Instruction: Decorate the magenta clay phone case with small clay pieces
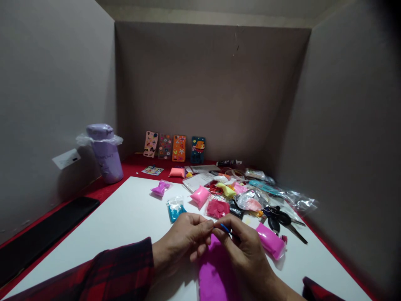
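Observation:
My left hand [188, 236] is closed in a pinch, its thumb and forefinger meeting the fingertips of my right hand. Whatever it pinches is too small to make out. My right hand [244, 246] is closed round a slim tool with a blue end [224, 228]; the rest of the tool is hidden by the fingers. Below both hands lies a flat, purple-magenta slab [214, 271], partly covered by my right hand. A packet of blue clay [176, 210] sits just beyond my left hand. To the right of my right hand rests a magenta clay packet [271, 241].
Black-handled scissors [278, 219] lie at the right among piled packets and plastic wrap. Pink [199, 196] and red [217, 208] clay packets lie ahead. Decorated phone cases [179, 148] lean on the back wall. At left are a purple tumbler [106, 156] and a long black object [46, 230].

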The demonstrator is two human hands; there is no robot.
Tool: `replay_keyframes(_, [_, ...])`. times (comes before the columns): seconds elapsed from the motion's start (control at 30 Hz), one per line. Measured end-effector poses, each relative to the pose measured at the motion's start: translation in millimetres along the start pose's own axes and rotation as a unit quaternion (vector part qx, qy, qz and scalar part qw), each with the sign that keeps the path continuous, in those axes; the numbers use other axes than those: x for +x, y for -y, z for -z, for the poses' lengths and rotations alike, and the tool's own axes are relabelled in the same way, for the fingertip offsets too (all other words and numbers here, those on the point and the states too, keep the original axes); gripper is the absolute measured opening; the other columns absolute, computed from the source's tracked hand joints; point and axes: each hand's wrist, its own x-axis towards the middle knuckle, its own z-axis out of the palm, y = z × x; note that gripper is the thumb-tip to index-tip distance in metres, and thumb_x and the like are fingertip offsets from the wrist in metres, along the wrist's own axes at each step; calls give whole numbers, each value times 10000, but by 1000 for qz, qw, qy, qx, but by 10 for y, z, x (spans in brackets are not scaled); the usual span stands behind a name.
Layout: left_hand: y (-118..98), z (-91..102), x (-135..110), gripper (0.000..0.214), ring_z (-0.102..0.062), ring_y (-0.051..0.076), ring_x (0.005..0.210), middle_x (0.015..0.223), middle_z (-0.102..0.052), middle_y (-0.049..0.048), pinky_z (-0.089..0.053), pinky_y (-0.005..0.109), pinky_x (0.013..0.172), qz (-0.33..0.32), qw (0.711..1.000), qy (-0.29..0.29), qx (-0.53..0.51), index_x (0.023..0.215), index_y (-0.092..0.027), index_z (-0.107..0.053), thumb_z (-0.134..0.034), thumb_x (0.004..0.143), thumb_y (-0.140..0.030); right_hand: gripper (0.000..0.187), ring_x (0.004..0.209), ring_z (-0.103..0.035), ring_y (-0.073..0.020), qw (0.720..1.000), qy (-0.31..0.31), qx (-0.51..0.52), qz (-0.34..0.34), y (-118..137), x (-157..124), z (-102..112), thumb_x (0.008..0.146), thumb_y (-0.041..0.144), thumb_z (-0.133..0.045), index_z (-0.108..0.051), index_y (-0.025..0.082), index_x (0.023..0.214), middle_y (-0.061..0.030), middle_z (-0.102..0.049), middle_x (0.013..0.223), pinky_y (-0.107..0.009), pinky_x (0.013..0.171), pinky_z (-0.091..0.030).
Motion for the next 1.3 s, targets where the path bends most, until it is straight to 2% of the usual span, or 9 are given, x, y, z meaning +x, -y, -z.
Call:
replay_keyframes(0.17, [7, 4, 9, 330, -443, 30, 347, 535, -554, -17, -261, 120, 302, 3, 1000, 2, -1, 697, -111, -590, -720, 733, -413, 120, 646, -590, -154, 1000, 3, 5, -2, -11, -8, -4, 880, 237, -519, -582, 184, 794, -17, -637, 713, -236, 586, -441])
replay_keyframes(0.43, [4, 11, 10, 365, -439, 25, 348, 565, -565, -10, -261, 123, 304, -13, 1000, 7, 3, 708, -103, -593, -707, 736, -448, 145, 626, -575, -149, 1000, 0, 0, -2, -16, -12, -10, 882, 251, -520, -566, 183, 763, -12, -621, 684, -232, 573, -436])
replay_keyframes(0.6, [-3, -5, 2, 364, -435, 26, 346, 558, -563, -12, -259, 125, 303, -5, 1000, -5, 5, 708, -106, -587, -723, 720, -443, 106, 643, -595, -152, 1000, 5, 1, 8, 0, -3, -3, 876, 229, -519, -593, 185, 813, -15, -647, 721, -226, 576, -445])
replay_keyframes(0.77, [-3, -10, 0, 356, -443, 26, 338, 544, -565, -19, -260, 125, 299, -5, 1000, -10, 6, 705, -108, -591, -727, 717, -437, 143, 617, -579, -149, 1000, -6, -2, 0, 11, -3, -1, 875, 246, -522, -575, 186, 756, -13, -630, 678, -226, 559, -441])
replay_keyframes(0.9, [10, 6, 17, 361, -436, 26, 328, 538, -573, -17, -255, 130, 294, -5, 1000, -4, 3, 695, -111, -586, -728, 714, -443, 91, 641, -597, -153, 1000, 1, 7, 4, 7, -4, 1, 864, 229, -537, -600, 187, 814, -20, -654, 722, -228, 576, -454])
replay_keyframes(1.1, [34, 19, 30, 356, -445, 29, 331, 547, -572, -16, -268, 123, 290, -14, 1000, 7, -1, 713, -114, -586, -707, 735, -448, 139, 613, -572, -150, 1000, -9, -3, -2, -13, -10, 0, 861, 236, -536, -565, 185, 736, -10, -616, 665, -231, 561, -437])
replay_keyframes(1.3, [20, -2, 19, 363, -439, 25, 341, 563, -571, -10, -267, 119, 289, -14, 1000, 10, 6, 688, -109, -581, -718, 724, -444, 95, 646, -593, -154, 1000, 9, 7, 1, -8, -14, 0, 864, 225, -531, -588, 189, 797, -17, -643, 720, -234, 585, -450])
